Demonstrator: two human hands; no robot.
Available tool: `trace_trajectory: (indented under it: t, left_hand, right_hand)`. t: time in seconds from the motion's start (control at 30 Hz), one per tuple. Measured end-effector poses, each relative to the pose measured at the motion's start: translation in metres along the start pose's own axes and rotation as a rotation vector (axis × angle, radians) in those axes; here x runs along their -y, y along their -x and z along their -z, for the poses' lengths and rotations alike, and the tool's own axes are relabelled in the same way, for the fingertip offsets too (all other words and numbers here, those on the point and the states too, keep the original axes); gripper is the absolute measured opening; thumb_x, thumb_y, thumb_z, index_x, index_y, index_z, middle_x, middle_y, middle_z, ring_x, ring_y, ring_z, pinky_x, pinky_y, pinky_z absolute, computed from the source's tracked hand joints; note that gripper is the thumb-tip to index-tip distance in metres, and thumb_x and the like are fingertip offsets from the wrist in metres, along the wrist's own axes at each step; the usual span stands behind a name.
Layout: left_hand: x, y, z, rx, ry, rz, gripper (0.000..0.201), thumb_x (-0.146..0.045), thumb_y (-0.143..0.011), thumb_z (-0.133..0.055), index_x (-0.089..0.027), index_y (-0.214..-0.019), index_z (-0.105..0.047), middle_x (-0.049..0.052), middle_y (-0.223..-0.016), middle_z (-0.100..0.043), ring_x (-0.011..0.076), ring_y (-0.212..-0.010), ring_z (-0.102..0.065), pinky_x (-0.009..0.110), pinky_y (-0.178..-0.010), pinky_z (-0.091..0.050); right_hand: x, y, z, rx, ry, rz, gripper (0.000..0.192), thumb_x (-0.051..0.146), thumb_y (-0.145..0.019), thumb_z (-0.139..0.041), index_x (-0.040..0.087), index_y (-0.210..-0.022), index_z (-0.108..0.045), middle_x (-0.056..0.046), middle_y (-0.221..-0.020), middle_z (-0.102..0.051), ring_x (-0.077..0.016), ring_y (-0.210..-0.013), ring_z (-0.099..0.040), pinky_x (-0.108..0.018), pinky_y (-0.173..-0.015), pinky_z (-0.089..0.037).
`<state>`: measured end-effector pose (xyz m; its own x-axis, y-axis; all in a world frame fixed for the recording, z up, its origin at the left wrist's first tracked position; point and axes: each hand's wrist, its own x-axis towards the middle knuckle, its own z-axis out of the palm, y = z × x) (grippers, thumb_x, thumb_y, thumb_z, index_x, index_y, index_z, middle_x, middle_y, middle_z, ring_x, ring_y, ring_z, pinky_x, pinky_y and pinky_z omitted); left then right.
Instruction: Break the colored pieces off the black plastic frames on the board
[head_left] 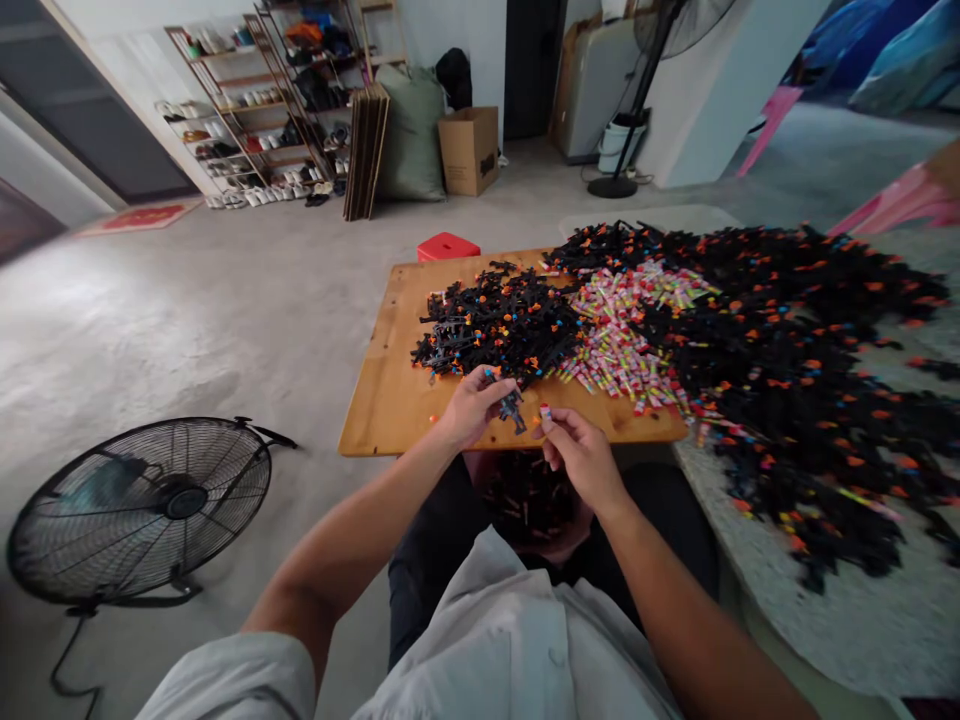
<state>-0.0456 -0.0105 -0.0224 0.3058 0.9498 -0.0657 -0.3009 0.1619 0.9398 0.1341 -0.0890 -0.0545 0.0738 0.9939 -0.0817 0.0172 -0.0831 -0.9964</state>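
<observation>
Over the front of the wooden table [375,400], my left hand [476,405] is closed on a small dark toy gun [511,411], which points down from the fingers. A short wrapped candy tube [545,411] with a red end is pinched in my right hand [577,450], close beside the toy gun but apart from it. Behind my hands lies a heap of black toy guns [495,320] with orange and blue tips. To its right is a pile of pink and white candy tubes [622,350]. Between my knees, a container [540,500] holds more dark pieces and tubes.
More black toy guns [795,350] cover the stone-topped table [862,630] on the right. A floor fan [180,500] stands at the left. A red stool [448,246] is behind the table; a cardboard box [469,150] and shoe racks [255,110] stand by the wall.
</observation>
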Motion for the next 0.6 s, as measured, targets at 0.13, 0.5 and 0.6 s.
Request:
trace_trajectory:
  t: [0.13,0.5,0.6]
  left_hand:
    - [0.005,-0.010,-0.025,-0.239,0.220,-0.066,0.040,-0.038,-0.073,-0.085,-0.020,-0.087,-0.052,-0.002,-0.079,-0.068,0.0117,-0.064,-0.062,0.022,-0.057,-0.048]
    - [0.011,-0.007,-0.056,-0.410,0.446,-0.113,0.039,-0.045,-0.078,-0.081,-0.021,-0.089,-0.052,-0.002,-0.078,-0.064,0.0133,-0.070,-0.068,0.022,-0.061,-0.052]
    - [0.010,-0.004,-0.060,-0.355,0.482,-0.112,0.040,-0.040,-0.074,-0.086,-0.021,-0.093,-0.056,-0.003,-0.080,-0.064,0.0127,-0.071,-0.068,0.022,-0.063,-0.053]
  right_hand:
    - [-0.003,0.013,-0.009,-0.003,-0.039,0.003,0.040,0.058,-0.091,-0.069,0.022,-0.107,-0.069,0.002,-0.064,-0.064,-0.0140,-0.052,-0.055,-0.024,-0.047,-0.045]
    - [0.008,0.021,-0.012,-0.030,-0.065,0.081,0.038,0.055,-0.092,-0.068,0.021,-0.106,-0.071,0.002,-0.068,-0.065,-0.0125,-0.050,-0.053,-0.024,-0.047,-0.044]
    - [0.010,0.020,-0.008,-0.049,-0.021,0.074,0.038,0.057,-0.092,-0.068,0.021,-0.105,-0.071,0.002,-0.066,-0.064,-0.0127,-0.050,-0.053,-0.025,-0.048,-0.044]
